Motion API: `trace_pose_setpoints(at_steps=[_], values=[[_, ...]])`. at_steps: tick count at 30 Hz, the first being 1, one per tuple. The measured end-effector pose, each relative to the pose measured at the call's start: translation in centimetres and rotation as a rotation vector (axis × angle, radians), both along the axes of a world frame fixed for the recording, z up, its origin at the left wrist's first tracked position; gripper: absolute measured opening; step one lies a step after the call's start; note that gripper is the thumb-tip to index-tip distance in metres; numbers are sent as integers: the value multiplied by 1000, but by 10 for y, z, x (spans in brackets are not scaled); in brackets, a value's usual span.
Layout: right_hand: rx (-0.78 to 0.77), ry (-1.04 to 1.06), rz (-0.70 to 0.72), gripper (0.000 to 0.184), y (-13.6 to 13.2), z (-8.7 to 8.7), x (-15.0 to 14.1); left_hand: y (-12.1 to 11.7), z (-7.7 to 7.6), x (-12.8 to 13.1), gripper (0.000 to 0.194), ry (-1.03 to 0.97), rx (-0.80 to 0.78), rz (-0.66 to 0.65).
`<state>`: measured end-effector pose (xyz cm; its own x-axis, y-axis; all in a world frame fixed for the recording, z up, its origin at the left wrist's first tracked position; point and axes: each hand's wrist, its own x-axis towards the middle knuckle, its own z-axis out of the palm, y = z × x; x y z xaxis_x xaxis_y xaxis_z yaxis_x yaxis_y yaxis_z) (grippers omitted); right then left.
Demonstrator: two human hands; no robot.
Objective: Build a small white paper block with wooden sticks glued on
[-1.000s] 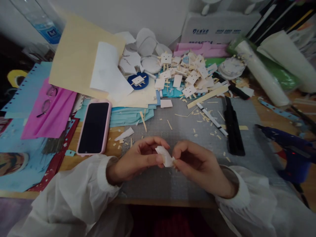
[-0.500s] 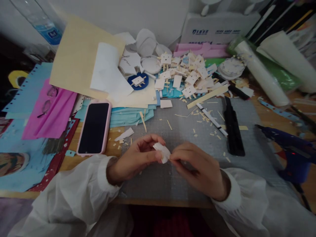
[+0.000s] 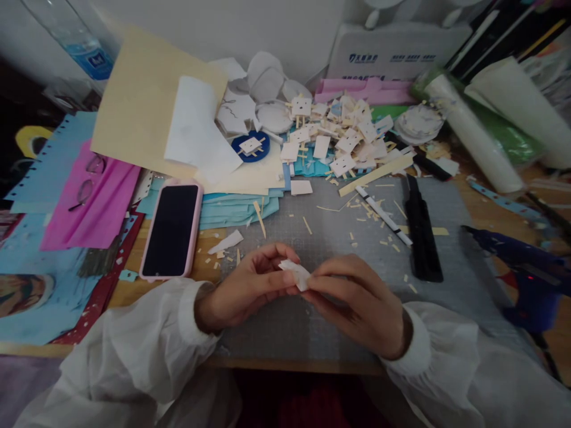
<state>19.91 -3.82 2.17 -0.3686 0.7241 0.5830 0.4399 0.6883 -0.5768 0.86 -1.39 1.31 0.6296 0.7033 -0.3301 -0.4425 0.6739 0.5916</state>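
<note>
A small folded piece of white paper (image 3: 295, 272) is held up over the grey cutting mat (image 3: 276, 333), near its front edge. My left hand (image 3: 254, 285) pinches it between thumb and fingers from the left. From the right, my right hand (image 3: 357, 297) grips the paper's lower right end with thumb and fingertips. The fingertips cover part of the paper, so its full shape is hidden. Paper scraps and short cream strips (image 3: 259, 219) lie on the mat beyond my hands.
Behind the mat is a heap of small square paper figures (image 3: 348, 137). On the right lie a black cutter (image 3: 422, 232), a white pen (image 3: 383, 215) and a blue glue gun (image 3: 530, 273). A pink-cased phone (image 3: 172, 230), glasses (image 3: 87, 184) and coloured papers are at the left.
My right hand has turned over so its back faces up more, and its fingers have closed in on the paper. The paper has tilted and shifted slightly; my left hand keeps its pinch.
</note>
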Motion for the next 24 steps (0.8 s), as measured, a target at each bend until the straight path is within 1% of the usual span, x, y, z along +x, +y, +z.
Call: trace_pose_setpoints(at_steps=[3,5,7,10,12,14,16,18,21,23,24], values=[[-22,35,34,20,-2,1,1,0,-1,2,24,17,80,7],[-68,59,16,21,-4,2,3,1,-1,2,24,56,190,38],[-138,94,-30,21,-4,4,4,1,1,0,24,152,366,112],[-194,149,-65,20,-4,7,5,2,7,-5,22,366,698,242],[-188,158,-27,22,-4,7,4,2,10,-9,18,460,891,300],[-175,153,21,24,-4,6,3,3,12,-12,16,498,1017,324],[-153,151,43,26,-4,4,3,4,13,-14,14,504,1075,320],[-124,137,39,28,-4,2,5,4,14,-15,11,497,1094,311],[-51,57,60,26,-3,1,10,3,13,-14,8,487,1099,293],[9,3,78,24,-3,2,13,3,11,-14,12,460,1079,268],[33,-13,77,23,-2,3,13,2,10,-14,18,439,1064,258]])
